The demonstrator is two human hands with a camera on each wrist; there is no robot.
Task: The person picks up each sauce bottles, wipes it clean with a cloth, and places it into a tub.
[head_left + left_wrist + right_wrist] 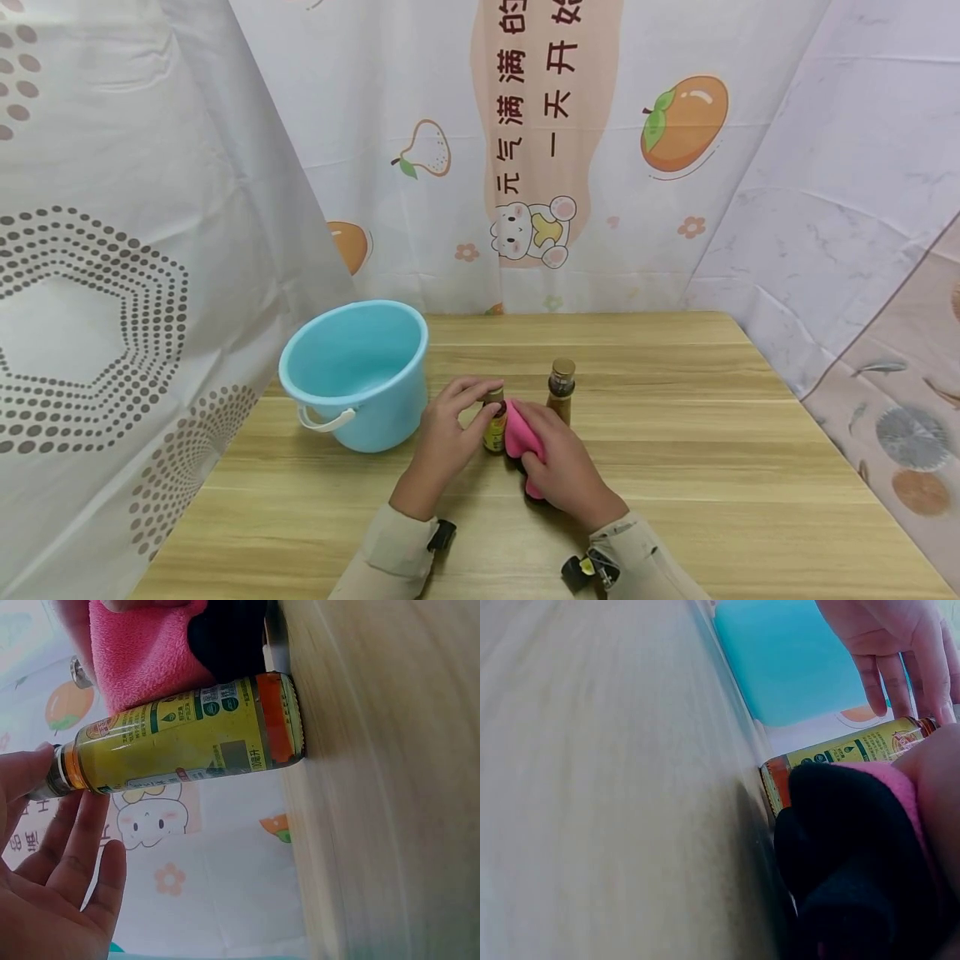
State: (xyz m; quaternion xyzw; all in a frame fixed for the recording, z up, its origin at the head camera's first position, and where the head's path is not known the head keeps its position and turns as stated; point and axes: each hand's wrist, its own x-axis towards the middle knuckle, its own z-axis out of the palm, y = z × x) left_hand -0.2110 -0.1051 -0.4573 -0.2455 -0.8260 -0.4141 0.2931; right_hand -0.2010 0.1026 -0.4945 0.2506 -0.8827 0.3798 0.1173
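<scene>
A small glass bottle [180, 742] with a yellow label and an orange band near its base stands upright on the table. My left hand [444, 433] pinches it at the cap and neck between thumb and fingers; the other fingers extend past it in the left wrist view. My right hand [564, 462] grips a cloth [522, 435], pink on one side and black on the other, which lies against the bottle's side. Just behind the right hand stands a second bottle [561, 387] with a gold cap, its lower part hidden by that hand.
A light blue bucket [405, 408] with a white handle stands to the left of my hands. The wooden table [712, 467] extends to the right and towards the back, where a printed curtain [420, 217] hangs. More curtain hangs at both sides.
</scene>
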